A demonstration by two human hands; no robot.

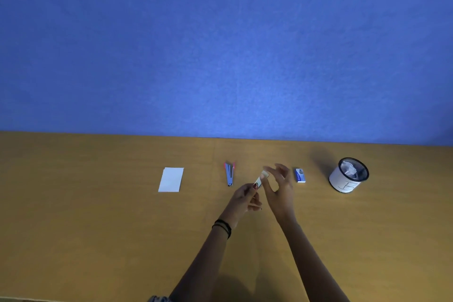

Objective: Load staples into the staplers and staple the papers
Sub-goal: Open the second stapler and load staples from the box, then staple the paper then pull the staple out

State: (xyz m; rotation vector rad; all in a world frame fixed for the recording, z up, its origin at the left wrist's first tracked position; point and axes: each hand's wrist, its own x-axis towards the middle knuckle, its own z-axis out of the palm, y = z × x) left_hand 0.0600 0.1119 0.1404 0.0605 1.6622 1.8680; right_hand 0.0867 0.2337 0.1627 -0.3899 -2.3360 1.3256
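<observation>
left hand (245, 197), right hand (279, 189) pinching one box (261, 178), one stapler (230, 174), one paper stack (171, 179)

The light was soft and a bit dim. The wall (220, 44) looked brighter in the middle and darker near the corners. The pot (348, 175) threw a dark shadow to its left on the table (98, 228), so the light came from the right. The paper (170, 180) glowed plain white. The left hand (244, 200), the right hand (279, 189) and the box (261, 178) looked fuzzy. The table's far edge ran slanted.
</observation>
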